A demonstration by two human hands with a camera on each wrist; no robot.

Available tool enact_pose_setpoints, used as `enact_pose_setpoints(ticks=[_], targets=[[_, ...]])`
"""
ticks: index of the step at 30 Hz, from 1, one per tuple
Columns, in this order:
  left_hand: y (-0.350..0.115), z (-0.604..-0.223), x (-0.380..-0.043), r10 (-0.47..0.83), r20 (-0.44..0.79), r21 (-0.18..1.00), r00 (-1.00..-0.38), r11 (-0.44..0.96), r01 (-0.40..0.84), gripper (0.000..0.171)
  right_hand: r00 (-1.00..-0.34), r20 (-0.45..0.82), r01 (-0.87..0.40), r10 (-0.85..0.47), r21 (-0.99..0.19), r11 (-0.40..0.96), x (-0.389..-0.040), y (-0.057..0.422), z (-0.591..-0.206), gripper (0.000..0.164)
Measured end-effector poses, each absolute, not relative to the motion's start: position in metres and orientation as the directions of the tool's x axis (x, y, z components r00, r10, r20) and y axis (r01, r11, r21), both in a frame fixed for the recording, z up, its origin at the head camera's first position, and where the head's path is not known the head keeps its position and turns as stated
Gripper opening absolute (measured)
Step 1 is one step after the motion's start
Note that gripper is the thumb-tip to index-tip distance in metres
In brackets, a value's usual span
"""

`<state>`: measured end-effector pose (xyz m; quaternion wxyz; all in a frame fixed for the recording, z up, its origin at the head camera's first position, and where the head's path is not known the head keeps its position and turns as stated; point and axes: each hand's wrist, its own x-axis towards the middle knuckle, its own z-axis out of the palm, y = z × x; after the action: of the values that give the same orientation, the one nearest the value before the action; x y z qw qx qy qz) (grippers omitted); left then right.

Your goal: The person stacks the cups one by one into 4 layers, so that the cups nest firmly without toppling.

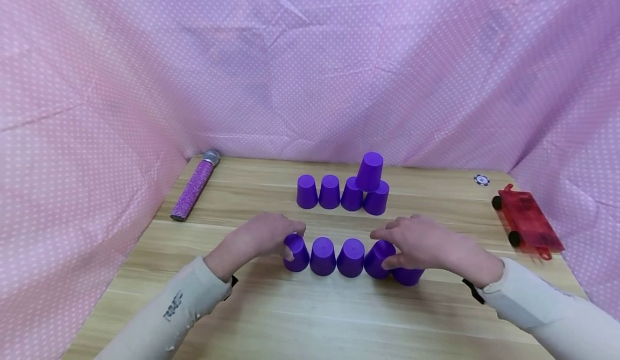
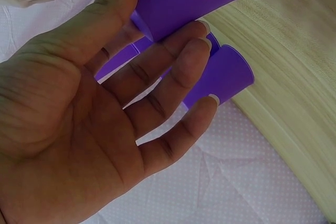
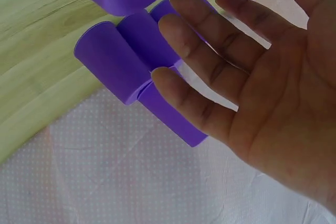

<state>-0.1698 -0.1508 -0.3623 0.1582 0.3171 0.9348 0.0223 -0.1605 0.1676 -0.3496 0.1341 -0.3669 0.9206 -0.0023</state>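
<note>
Several upside-down purple cups stand in a front row. At that row's left end, my left hand holds the end cup between thumb and fingers, its other fingers loosely bent in the left wrist view. Toward the row's right end, my right hand has thumb and fingers around another cup. One more cup sits partly hidden below that hand. Two cups between the hands, a left one and a right one, are untouched.
Behind is a second row of purple cups, with one cup stacked on its right pair. A glittery microphone lies at left. A red toy cart and a poker chip lie at right. Pink dotted cloth surrounds the table.
</note>
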Motion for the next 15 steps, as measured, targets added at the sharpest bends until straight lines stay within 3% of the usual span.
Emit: enact_pose_setpoints(ticks=[15], targets=[[-0.152, -0.362, -0.170, 0.592, -0.291, 0.177, -0.752, 0.805, 0.566, 0.031, -0.693, -0.240, -0.680, -0.679, -0.091, 0.727, -0.167, 0.168, -0.368, 0.048]])
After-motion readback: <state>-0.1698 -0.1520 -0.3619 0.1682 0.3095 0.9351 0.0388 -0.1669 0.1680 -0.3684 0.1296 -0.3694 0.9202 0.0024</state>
